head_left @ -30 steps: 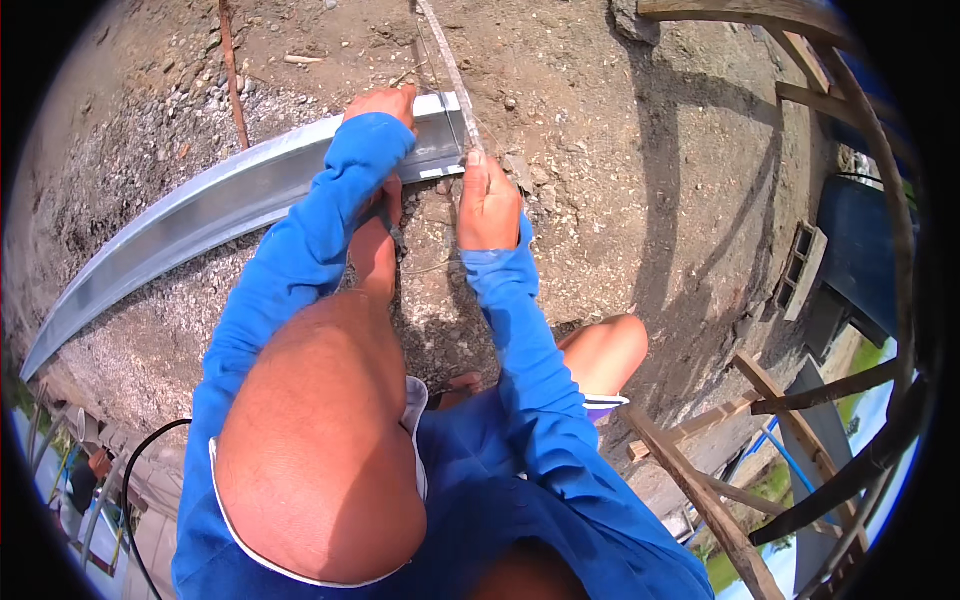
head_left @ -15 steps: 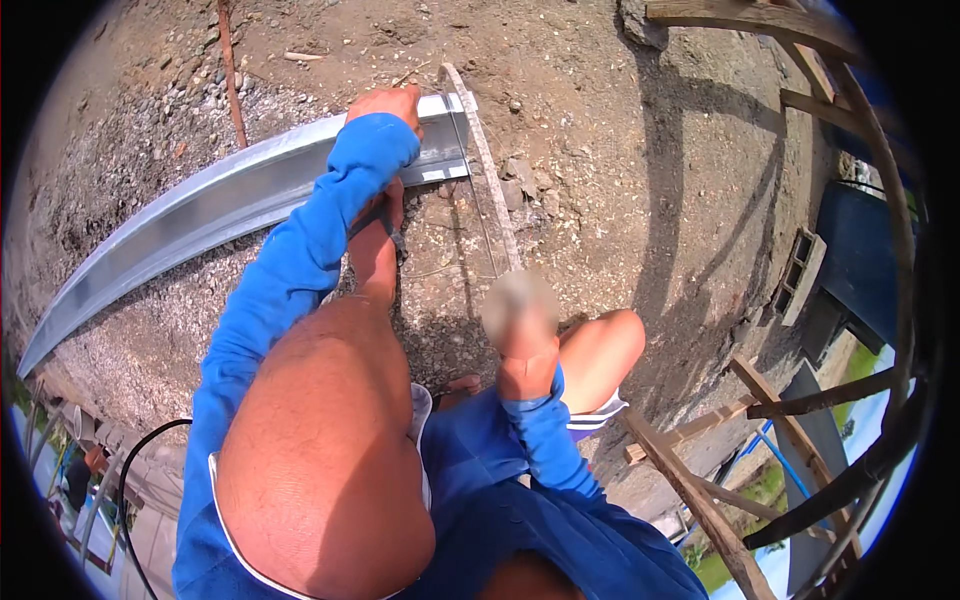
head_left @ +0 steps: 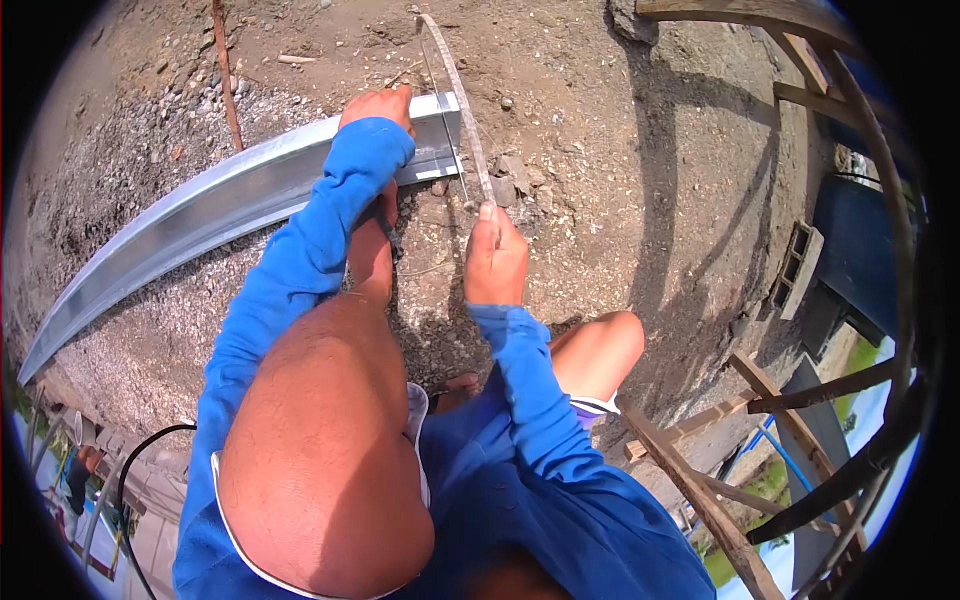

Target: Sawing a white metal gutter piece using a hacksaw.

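Note:
A long galvanized metal channel (head_left: 225,187) lies on the ground, running from the far middle down to the left. My left hand (head_left: 377,108) is closed over its top edge close to the cut end. My right hand (head_left: 497,255) grips the near end of a hacksaw (head_left: 458,83), whose bowed frame reaches away beyond the channel. The thin blade crosses the channel just in from its end. The saw's grip is covered by my fingers. My foot (head_left: 390,203) is at the channel's near side, partly hidden by my left sleeve.
Gravelly soil surrounds the channel, with a rusty rod (head_left: 227,80) beyond it. Small stone pieces (head_left: 510,180) lie beside the saw. At right are wooden poles (head_left: 700,490), a hollow concrete block (head_left: 797,270) and a dark sheet (head_left: 855,250). A black cable (head_left: 125,490) curves at lower left.
My right hand has pushed the hacksaw away from me, so its far end now reaches farther past the channel. My left hand stays on the channel.

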The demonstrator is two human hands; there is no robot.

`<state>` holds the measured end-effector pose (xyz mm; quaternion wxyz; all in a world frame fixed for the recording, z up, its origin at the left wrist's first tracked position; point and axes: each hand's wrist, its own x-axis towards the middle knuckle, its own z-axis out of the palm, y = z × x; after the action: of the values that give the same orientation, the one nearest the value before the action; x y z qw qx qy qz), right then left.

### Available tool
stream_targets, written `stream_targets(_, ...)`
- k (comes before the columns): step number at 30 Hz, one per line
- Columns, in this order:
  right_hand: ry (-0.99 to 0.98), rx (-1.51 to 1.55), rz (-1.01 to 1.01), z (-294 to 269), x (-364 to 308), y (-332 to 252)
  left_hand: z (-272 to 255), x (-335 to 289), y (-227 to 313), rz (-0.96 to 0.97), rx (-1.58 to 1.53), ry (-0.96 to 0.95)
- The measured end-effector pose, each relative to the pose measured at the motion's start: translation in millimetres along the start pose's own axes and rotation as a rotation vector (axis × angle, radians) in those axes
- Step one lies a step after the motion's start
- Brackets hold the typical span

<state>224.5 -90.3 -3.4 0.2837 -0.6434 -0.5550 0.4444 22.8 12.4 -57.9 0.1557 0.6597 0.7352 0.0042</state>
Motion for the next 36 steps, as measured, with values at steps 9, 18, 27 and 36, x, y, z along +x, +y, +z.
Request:
stream_targets(9, -0.295, 1.114, -0.706, -159, 37, -233, 3, 8, -5, -0.001, -0.005, 0.015)
stream_targets(18, 0.21, 0.667, -0.319, -154, 33, -109, 11, 7, -3, -0.131, 0.059, -0.125)
stream_targets(27, 0.128, 0.555, 0.123, -129, -55, 29, 19, 37, -18, -0.069, 0.185, 0.107)
stream_targets(36, 0.14, 0.426, 0.173, -141, -75, 50, 12, 43, -3, -0.189, 0.238, 0.054)
